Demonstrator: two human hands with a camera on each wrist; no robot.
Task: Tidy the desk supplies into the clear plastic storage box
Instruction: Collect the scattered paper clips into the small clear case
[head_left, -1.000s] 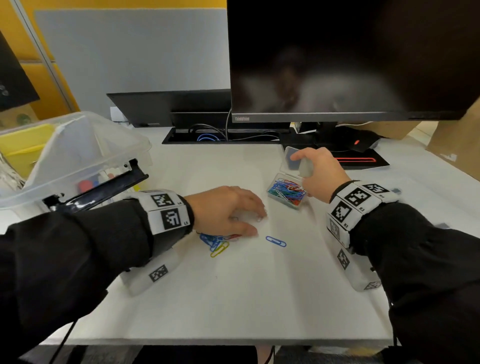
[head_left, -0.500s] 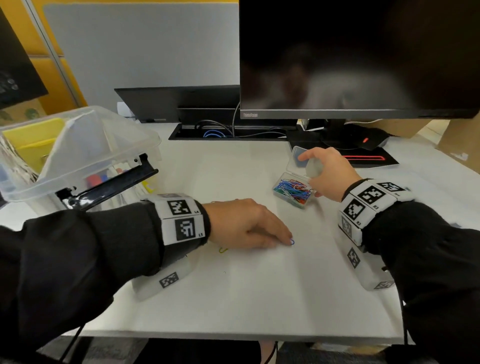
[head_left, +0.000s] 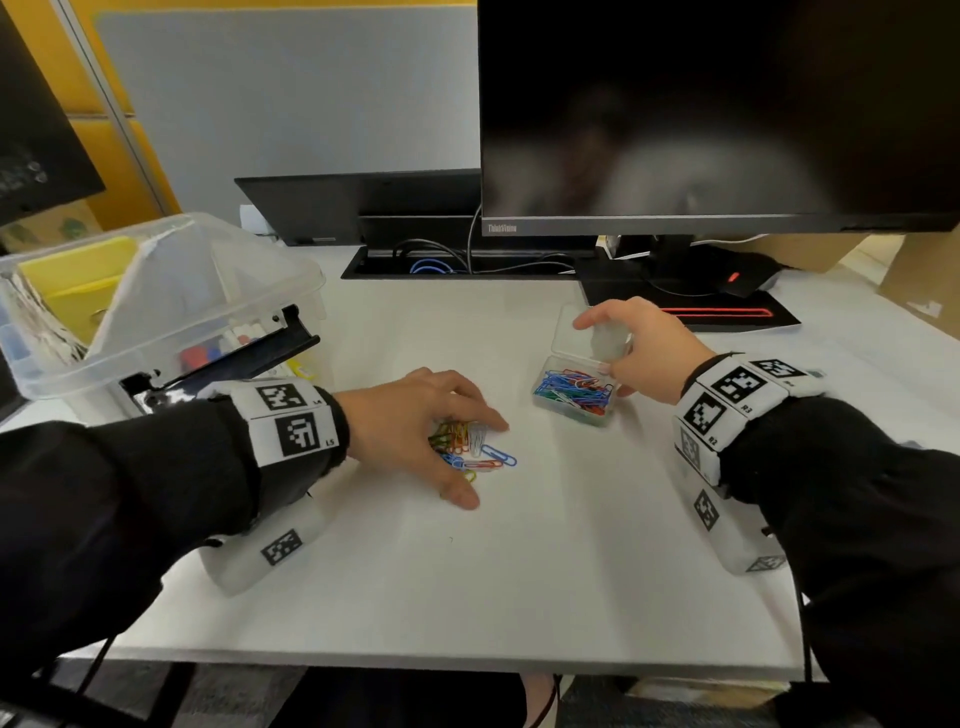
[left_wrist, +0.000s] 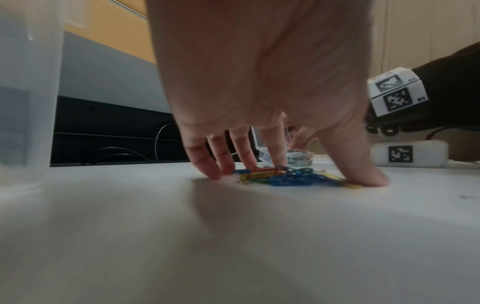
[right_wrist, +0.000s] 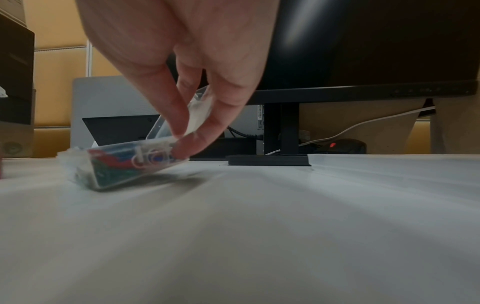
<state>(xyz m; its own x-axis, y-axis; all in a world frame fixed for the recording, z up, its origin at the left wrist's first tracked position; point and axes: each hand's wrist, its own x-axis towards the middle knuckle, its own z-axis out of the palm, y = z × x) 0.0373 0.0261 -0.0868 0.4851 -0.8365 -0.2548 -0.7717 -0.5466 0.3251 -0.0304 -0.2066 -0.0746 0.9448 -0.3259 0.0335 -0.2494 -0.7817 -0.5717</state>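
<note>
A loose pile of coloured paper clips (head_left: 485, 460) lies mid-desk. My left hand (head_left: 480, 461) arches over it, fingertips on the far side and thumb on the near side, all touching the desk; the left wrist view shows the paper clips (left_wrist: 283, 176) between them. To the right, a small clear clip case (head_left: 574, 397) full of clips is tipped, its lid raised. My right hand (head_left: 597, 345) pinches that lid; in the right wrist view the case (right_wrist: 124, 166) has one end lifted off the desk. The clear plastic storage box (head_left: 156, 312) stands at far left.
A tilted clear lid and a black latch (head_left: 234, 358) sit on the storage box, with supplies inside. A monitor (head_left: 717, 114) on its base (head_left: 685, 312), a cable tray (head_left: 457, 262) and a mouse (head_left: 737, 278) line the back. The desk's front edge (head_left: 415, 670) is near.
My left hand swept right to the lone blue clip, then drew back; the clips now lie bunched between its fingers and thumb. My right hand kept holding the case lid.
</note>
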